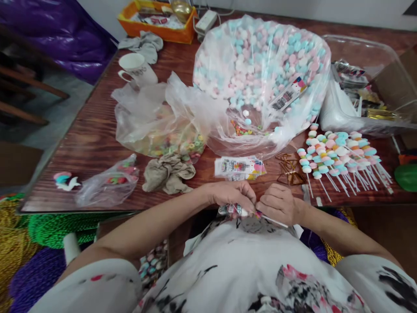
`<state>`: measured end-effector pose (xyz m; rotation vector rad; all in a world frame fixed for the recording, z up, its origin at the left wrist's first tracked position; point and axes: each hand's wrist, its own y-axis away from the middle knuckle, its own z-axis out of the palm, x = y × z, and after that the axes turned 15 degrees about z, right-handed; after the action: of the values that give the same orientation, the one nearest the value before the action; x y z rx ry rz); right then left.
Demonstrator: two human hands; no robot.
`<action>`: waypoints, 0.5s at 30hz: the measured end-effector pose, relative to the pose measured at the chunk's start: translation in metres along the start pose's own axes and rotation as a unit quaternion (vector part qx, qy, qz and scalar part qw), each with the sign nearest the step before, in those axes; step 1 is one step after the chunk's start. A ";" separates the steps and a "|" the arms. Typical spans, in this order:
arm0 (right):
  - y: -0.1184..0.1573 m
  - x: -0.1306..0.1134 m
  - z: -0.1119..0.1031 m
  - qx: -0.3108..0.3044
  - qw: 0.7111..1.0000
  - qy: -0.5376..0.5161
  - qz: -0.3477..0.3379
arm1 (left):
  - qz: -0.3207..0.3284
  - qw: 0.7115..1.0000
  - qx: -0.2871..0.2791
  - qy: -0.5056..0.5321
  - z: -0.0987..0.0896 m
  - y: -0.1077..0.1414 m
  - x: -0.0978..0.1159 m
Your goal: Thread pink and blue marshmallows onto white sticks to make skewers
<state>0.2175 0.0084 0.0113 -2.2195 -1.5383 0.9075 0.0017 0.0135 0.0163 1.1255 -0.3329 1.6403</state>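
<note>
Close to my body, just off the table's front edge, both hands are closed on a marshmallow skewer (241, 211) in a printed clear wrapper. My left hand (233, 195) grips the wrapped end. Beside it, my right hand (279, 204) is curled around the skewer near the wrapper's mouth, and the white stick (275, 221) sticks out below its fingers. The exact fingertip contact is partly hidden. Just beyond my hands lie printed wrappers (239, 167) and a heap of gold twist ties (289, 168). To the right, several marshmallow skewers (342, 152) lie piled up.
A big clear bag of pastel marshmallows (254, 65) fills the back middle. Left of it are a bag of candy rings (159, 126), a crumpled cloth (167, 173), a small plastic bag (109, 184) and a white mug (138, 69). A clear plastic bin (361, 43) stands back right.
</note>
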 end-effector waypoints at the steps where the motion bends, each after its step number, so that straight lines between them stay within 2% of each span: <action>1: -0.001 0.001 0.000 0.002 1.000 0.005 0.002 | 0.004 1.000 -0.013 -0.008 -0.002 -0.002 0.002; 5: -0.005 -0.004 0.000 0.001 1.000 0.027 0.013 | 0.033 0.993 -0.089 -0.075 -0.022 -0.007 0.011; 7: -0.009 -0.010 -0.002 -0.005 0.999 0.044 0.017 | 0.016 0.984 -0.122 -0.132 -0.038 -0.003 0.020; 9: -0.012 -0.015 -0.003 -0.013 0.997 0.070 0.020 | -0.006 0.977 -0.112 -0.182 -0.050 0.006 0.034; 10: -0.013 -0.015 -0.002 -0.020 0.996 0.088 0.021 | 0.001 0.974 -0.078 -0.212 -0.051 0.013 0.043; 12: -0.015 -0.011 0.000 -0.033 0.990 0.129 0.035 | 0.062 0.949 0.044 -0.307 -0.040 0.025 0.060; 13: -0.018 -0.006 0.001 -0.039 0.987 0.150 0.054 | 0.117 0.912 0.120 -0.374 -0.028 0.029 0.065; 14: -0.021 0.001 0.002 -0.041 0.982 0.165 0.080 | 0.178 0.857 0.186 -0.447 -0.014 0.032 0.066; 15: -0.025 0.009 0.001 -0.038 0.978 0.169 0.112 | 0.231 0.798 0.217 -0.512 0.000 0.032 0.064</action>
<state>0.2006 0.0259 0.0214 -2.4826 -1.2035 0.4946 -0.0251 0.0391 0.0772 2.4128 -1.0220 1.3680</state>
